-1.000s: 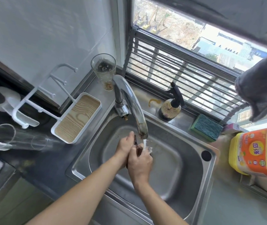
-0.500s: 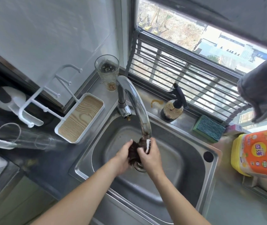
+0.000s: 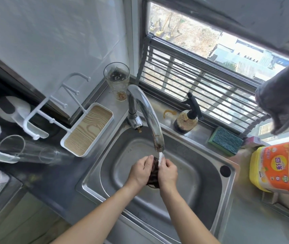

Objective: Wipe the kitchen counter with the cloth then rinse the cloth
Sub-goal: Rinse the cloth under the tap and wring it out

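Head cam: your left hand [image 3: 141, 170] and right hand [image 3: 168, 172] were pressed around cloth [image 3: 155, 171], bunched lengthwise between palms, top end under tap stream [image 3: 161, 157], probably equally near both.

Home kitchen, upper floor. Steel sink [image 3: 227, 184] sitting in a grey counter [image 3: 256, 224], chrome tap [image 3: 149, 118] running. Scrub sponge [image 3: 225, 140], pump bottle [image 3: 186, 118] and drinking glass [image 3: 117, 80] standing along the sill. Yellow detergent jug [image 3: 279, 166] standing at right. Barred window [image 3: 201, 81] looking down on rooftops and excavators.
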A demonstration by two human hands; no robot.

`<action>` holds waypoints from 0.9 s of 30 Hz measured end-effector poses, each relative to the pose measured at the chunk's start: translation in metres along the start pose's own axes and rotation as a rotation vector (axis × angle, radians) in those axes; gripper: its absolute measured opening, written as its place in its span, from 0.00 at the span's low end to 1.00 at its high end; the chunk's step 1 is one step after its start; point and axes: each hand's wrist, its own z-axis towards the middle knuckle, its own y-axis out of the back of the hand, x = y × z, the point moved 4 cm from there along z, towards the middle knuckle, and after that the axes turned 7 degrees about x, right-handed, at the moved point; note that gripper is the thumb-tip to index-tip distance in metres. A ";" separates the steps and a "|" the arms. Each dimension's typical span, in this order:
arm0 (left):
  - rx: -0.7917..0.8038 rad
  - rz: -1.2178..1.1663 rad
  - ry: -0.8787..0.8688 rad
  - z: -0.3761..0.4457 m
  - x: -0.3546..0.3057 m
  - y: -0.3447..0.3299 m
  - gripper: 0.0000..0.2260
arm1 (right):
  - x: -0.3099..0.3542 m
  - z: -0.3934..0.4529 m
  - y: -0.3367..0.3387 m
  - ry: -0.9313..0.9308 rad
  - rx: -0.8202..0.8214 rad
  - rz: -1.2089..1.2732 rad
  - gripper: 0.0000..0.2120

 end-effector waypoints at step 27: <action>0.148 -0.176 0.024 0.007 -0.022 0.001 0.20 | 0.021 0.002 0.010 0.187 -0.108 -0.041 0.12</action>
